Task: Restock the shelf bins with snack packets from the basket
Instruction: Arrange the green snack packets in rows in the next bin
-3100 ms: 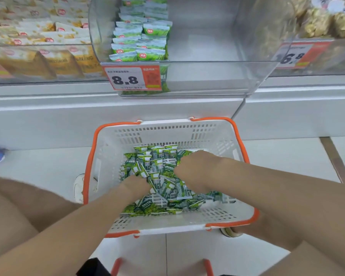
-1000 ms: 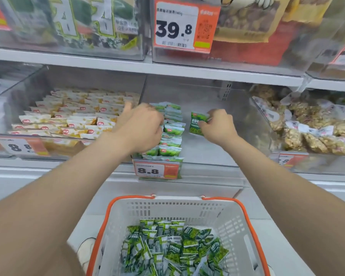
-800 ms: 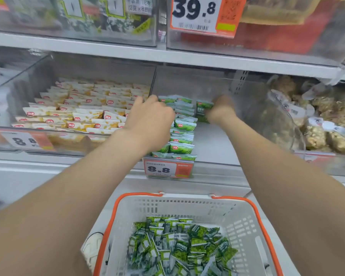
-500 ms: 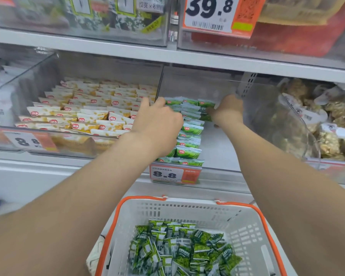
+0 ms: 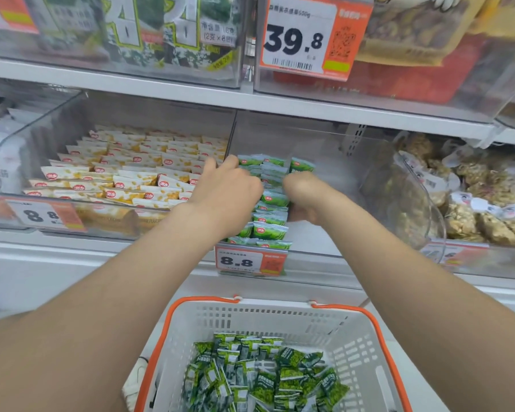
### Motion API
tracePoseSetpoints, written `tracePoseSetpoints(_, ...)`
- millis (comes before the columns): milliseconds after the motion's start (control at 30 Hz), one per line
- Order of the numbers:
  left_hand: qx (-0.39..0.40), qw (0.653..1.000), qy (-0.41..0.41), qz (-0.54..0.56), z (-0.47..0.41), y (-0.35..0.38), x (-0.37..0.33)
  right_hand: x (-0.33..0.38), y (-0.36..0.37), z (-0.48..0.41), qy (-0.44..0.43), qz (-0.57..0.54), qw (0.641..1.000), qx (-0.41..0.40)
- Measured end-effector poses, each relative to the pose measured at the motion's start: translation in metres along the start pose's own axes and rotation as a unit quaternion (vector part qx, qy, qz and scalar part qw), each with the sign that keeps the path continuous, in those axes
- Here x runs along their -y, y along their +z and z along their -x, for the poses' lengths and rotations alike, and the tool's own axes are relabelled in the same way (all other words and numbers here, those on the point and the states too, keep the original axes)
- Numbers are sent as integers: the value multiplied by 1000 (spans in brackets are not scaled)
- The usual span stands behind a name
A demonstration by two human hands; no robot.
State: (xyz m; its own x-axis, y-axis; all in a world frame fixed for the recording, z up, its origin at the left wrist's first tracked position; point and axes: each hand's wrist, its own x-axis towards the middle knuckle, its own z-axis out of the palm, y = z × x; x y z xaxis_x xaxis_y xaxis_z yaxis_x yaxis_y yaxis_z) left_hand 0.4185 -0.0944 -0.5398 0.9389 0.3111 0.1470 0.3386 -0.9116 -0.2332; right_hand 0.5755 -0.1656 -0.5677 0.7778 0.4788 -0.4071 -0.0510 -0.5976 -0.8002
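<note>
A white basket with an orange rim point(image 5: 382, 327) stands on the floor below the shelf, with several green snack packets point(image 5: 265, 377) heaped in it. Above it, a clear shelf bin point(image 5: 324, 144) holds a row of the same green packets point(image 5: 269, 226) along its left side. My left hand point(image 5: 225, 193) lies on that row, fingers stretched toward the back. My right hand point(image 5: 305, 194) is bent down at the row's right side, its fingers curled under and hidden. One green packet point(image 5: 301, 166) stands upright just behind it. The bin's right half is bare.
A price tag reading 8.8 point(image 5: 250, 260) hangs on the bin's front. The bin to the left holds white-and-yellow packets point(image 5: 131, 173); the bin to the right holds brown snack bags point(image 5: 473, 203). An upper shelf with a 39.8 tag point(image 5: 306, 34) overhangs the bins.
Both hands rose from the basket into the bin. My right hand carried a green packet to the back, then drew forward and left toward the row. My left hand stayed on the row.
</note>
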Motion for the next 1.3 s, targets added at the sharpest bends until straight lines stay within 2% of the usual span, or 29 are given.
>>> tracePoseSetpoints(133,13,1000,16,6,-1,-1,2,8,14,9,-33,39,998,23)
tracePoseSetpoints(233,15,1000,21,1,-1,-1,2,5,1,1,-10,14,999,49)
tracePoseSetpoints(300,14,1000,19,-4,-1,0,2,5,-11,-7,7,4,1000,1)
tracePoseSetpoints(400,17,1000,15,-6,-2,1,1,3,-25,-31,-35,75,990,-115)
tracePoseSetpoints(633,5,1000,23,-13,-4,6,4,12,-19,-48,-94,168,970,-150)
tracePoseSetpoints(733,3,999,23,-24,-3,6,3,6,-20,-50,-97,226,959,-144)
tracePoseSetpoints(900,2,999,15,-30,-3,5,1,-3,-32,-45,-148,302,938,-89)
tracePoseSetpoints(1000,-22,1000,-1,-9,-2,5,1,-6,-39,-38,-154,341,924,-78)
tracePoseSetpoints(1200,-87,995,-13,47,8,-3,-9,-13,-63,-4,-187,346,915,-88)
tracePoseSetpoints(1300,-173,979,-4,105,23,-15,-23,-23,-66,42,-290,327,888,-145)
